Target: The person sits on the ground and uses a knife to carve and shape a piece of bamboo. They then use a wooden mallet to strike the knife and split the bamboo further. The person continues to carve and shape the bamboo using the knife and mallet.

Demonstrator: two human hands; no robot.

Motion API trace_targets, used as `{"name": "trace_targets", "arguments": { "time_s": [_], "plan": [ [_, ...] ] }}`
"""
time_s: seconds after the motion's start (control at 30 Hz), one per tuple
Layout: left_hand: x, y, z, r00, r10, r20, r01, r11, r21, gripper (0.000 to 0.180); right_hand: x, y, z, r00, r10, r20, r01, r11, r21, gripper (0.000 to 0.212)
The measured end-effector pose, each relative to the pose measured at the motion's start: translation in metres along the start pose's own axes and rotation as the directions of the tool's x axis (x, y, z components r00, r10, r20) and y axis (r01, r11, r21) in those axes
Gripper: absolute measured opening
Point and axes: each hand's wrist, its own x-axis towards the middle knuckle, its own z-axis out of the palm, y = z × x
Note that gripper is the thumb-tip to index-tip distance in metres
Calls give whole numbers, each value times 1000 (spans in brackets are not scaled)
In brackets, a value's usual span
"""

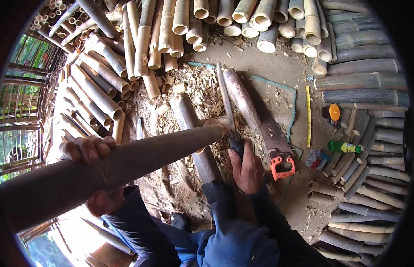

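Observation:
My left hand [89,150] is wrapped round a thick dark bamboo pole [147,150], fingers over its top and thumb side below. The pole slants from the lower left up to the middle and narrows to a pale cut end. In my right hand [248,169] is the dark handle of a long machete [226,100], its blade pointing away from me. The blade's lower part is right beside the pole's tip; whether they touch I cannot tell. Beneath the pole, another bamboo length [185,111] runs away from me along the ground.
A handsaw [282,167] with an orange handle lies right of the machete, beside a rough log [240,95]. Wood chips [167,127] litter the floor. Bamboo stacks [98,84] stand around. At right are a yellow measuring strip [308,116], a green bottle [344,147] and an orange-lidded container [334,112].

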Motion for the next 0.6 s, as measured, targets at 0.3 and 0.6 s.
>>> {"name": "trace_targets", "arguments": {
  "time_s": [0.3, 0.6],
  "plan": [
    [-1, 2, 6, 998, -58, 20, 57, 998, 40, 72, -9, 41, 27, 988, 122, 93, -100, 973, -210, 39],
    [9, 0, 19, 996, -42, -76, 46, 998, 40, 78, -6, 64, 40, 999, 40, -25, -43, 988, -145, 39]
  ]
}}
